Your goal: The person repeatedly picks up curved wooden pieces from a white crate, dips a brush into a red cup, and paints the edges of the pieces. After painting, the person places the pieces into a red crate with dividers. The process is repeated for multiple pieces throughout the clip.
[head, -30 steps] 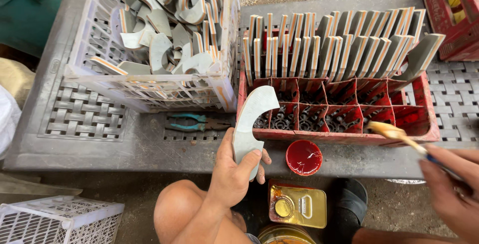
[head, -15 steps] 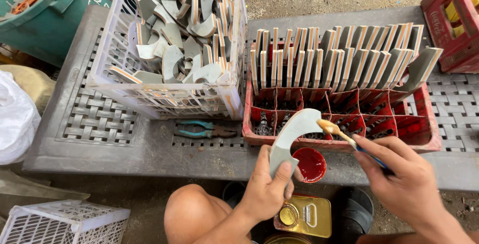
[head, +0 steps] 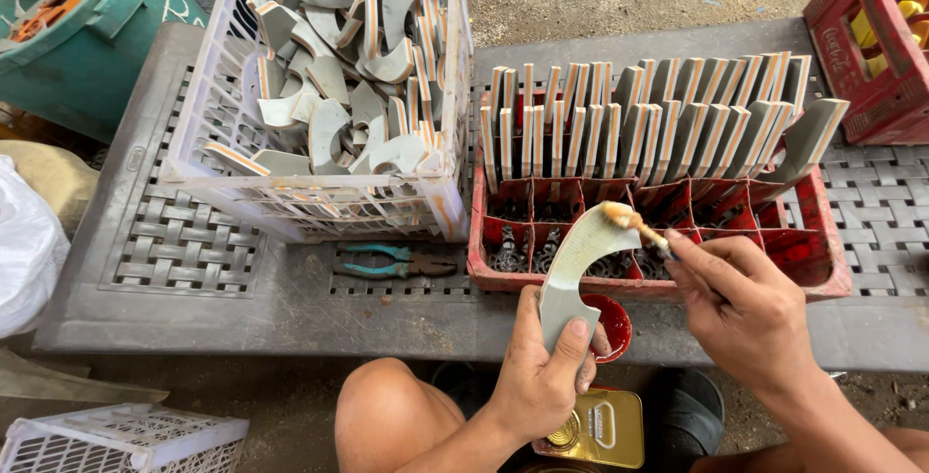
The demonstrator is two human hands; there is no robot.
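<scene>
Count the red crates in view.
2. One red crate sits on the table in front of the hands, with grey pieces standing along its back row. The other red crate is at the upper right corner, cut off by the frame.

A flat rectangular gold-coloured tin can [head: 595,429], with a round screw cap and a pale oblong label panel on its top face, is seen at the near edge, below the table. White lettering is carried by the red crate [head: 864,52] at far right.
</scene>
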